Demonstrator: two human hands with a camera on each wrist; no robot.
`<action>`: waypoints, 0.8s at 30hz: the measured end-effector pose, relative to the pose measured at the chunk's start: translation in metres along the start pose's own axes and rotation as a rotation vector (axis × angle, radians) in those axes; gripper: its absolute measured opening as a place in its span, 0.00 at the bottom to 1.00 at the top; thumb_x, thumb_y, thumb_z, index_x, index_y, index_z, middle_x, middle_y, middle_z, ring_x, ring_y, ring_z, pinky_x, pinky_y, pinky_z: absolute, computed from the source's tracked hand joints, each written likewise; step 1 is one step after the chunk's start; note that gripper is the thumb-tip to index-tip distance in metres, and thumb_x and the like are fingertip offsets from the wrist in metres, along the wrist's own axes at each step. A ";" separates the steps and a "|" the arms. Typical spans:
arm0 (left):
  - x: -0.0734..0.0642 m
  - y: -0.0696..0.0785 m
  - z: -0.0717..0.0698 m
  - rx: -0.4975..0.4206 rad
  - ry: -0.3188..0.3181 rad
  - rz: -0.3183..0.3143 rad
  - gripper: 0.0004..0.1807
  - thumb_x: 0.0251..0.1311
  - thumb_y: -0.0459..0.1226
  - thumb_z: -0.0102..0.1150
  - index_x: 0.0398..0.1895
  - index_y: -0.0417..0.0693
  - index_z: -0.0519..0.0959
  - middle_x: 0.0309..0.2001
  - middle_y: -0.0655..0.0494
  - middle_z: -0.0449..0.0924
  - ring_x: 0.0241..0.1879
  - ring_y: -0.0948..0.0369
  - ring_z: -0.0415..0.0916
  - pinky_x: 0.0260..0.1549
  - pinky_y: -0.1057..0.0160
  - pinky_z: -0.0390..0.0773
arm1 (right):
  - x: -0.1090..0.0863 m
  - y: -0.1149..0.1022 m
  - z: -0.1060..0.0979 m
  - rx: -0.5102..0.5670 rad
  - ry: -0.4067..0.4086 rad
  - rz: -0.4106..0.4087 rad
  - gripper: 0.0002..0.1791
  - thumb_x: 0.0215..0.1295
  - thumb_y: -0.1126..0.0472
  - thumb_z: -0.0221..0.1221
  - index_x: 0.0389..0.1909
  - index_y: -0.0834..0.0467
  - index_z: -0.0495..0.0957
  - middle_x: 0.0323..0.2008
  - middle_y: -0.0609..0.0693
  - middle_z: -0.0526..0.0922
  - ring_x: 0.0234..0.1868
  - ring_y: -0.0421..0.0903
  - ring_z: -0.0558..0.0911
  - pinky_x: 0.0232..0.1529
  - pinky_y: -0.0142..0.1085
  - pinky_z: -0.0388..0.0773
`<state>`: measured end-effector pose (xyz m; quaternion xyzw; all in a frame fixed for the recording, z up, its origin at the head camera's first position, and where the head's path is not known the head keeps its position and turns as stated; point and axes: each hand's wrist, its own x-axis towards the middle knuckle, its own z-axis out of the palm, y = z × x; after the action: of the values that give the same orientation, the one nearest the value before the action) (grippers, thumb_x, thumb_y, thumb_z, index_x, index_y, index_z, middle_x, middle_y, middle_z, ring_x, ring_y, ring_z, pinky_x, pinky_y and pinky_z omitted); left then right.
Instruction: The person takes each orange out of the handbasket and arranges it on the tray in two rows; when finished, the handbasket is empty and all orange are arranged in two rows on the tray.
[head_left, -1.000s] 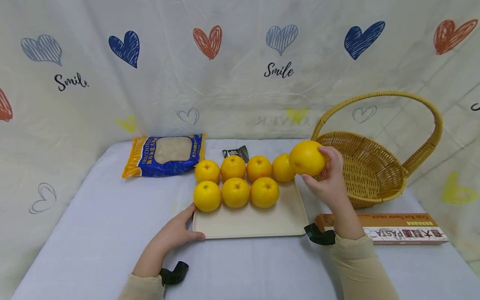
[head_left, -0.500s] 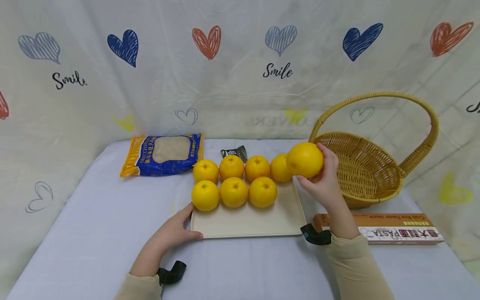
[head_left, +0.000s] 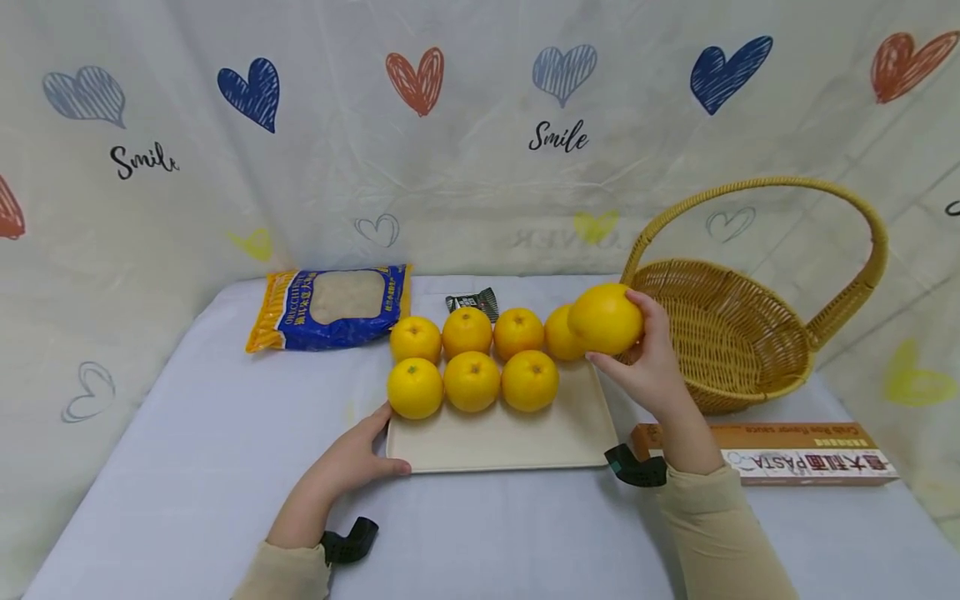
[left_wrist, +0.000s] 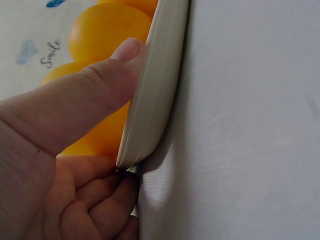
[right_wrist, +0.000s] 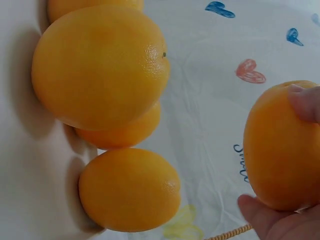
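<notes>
In the head view my right hand (head_left: 651, 362) holds an orange (head_left: 606, 319) above the back right corner of a cream tray (head_left: 495, 446). Its thumb and fingers are round the fruit, which partly covers another orange (head_left: 562, 333) behind it. Several oranges (head_left: 472, 382) sit on the tray in two rows, the back row longer. At the tray's front left corner my left hand (head_left: 352, 458) grips the edge. The left wrist view has the thumb (left_wrist: 125, 52) over the rim and the other fingers curled by the corner. In the right wrist view the held orange (right_wrist: 282, 150) is apart from the others.
A wicker basket (head_left: 750, 392) with a tall handle stands right of the tray. In front of it lies a pasta box (head_left: 817, 458). A blue and yellow pasta bag (head_left: 330, 308) lies back left, and a small dark packet (head_left: 472, 302) behind the oranges.
My right hand has moved slightly left with the orange, which now overlaps the orange behind it a little more. My left hand stays at the tray corner.
</notes>
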<state>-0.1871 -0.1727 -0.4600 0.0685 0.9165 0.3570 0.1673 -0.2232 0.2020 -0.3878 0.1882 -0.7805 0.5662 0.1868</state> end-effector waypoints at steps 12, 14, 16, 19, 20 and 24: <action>0.001 -0.002 0.002 -0.002 0.016 -0.005 0.56 0.37 0.52 0.71 0.70 0.50 0.50 0.70 0.48 0.53 0.68 0.47 0.50 0.65 0.44 0.53 | -0.001 0.001 0.000 -0.014 -0.035 0.016 0.47 0.43 0.82 0.59 0.64 0.60 0.47 0.60 0.42 0.48 0.53 0.39 0.62 0.46 0.15 0.69; 0.001 -0.002 0.003 -0.003 0.017 -0.007 0.56 0.37 0.52 0.71 0.70 0.50 0.51 0.70 0.48 0.53 0.68 0.47 0.50 0.65 0.44 0.53 | -0.002 0.002 -0.001 0.030 -0.048 0.021 0.46 0.45 0.82 0.58 0.64 0.60 0.46 0.60 0.43 0.49 0.53 0.40 0.63 0.46 0.16 0.70; 0.001 -0.001 0.003 -0.003 0.016 -0.006 0.56 0.37 0.52 0.71 0.70 0.50 0.51 0.69 0.48 0.53 0.68 0.47 0.50 0.65 0.44 0.53 | -0.003 0.004 -0.002 0.042 -0.054 0.004 0.42 0.52 0.77 0.57 0.65 0.59 0.45 0.60 0.44 0.51 0.52 0.39 0.64 0.46 0.16 0.70; -0.001 0.000 0.002 -0.005 0.016 -0.008 0.56 0.37 0.52 0.71 0.70 0.49 0.51 0.69 0.48 0.53 0.68 0.46 0.51 0.65 0.44 0.53 | -0.003 0.008 -0.003 0.028 -0.035 -0.063 0.31 0.62 0.66 0.53 0.62 0.63 0.49 0.58 0.45 0.54 0.50 0.39 0.65 0.45 0.16 0.68; -0.001 0.001 0.002 -0.005 0.016 -0.009 0.56 0.37 0.51 0.71 0.70 0.49 0.51 0.69 0.48 0.53 0.68 0.46 0.51 0.65 0.44 0.53 | -0.003 0.009 -0.003 0.016 -0.024 -0.076 0.28 0.65 0.63 0.52 0.60 0.64 0.50 0.58 0.45 0.55 0.49 0.38 0.65 0.44 0.16 0.68; -0.002 0.002 0.002 -0.006 0.018 -0.010 0.56 0.38 0.51 0.71 0.70 0.50 0.51 0.69 0.48 0.53 0.68 0.46 0.50 0.65 0.44 0.53 | -0.001 0.009 -0.002 0.000 0.007 -0.051 0.22 0.64 0.70 0.49 0.56 0.69 0.53 0.59 0.45 0.56 0.50 0.38 0.64 0.45 0.18 0.67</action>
<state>-0.1849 -0.1707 -0.4597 0.0602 0.9173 0.3593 0.1610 -0.2264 0.2066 -0.3951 0.2061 -0.7747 0.5619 0.2039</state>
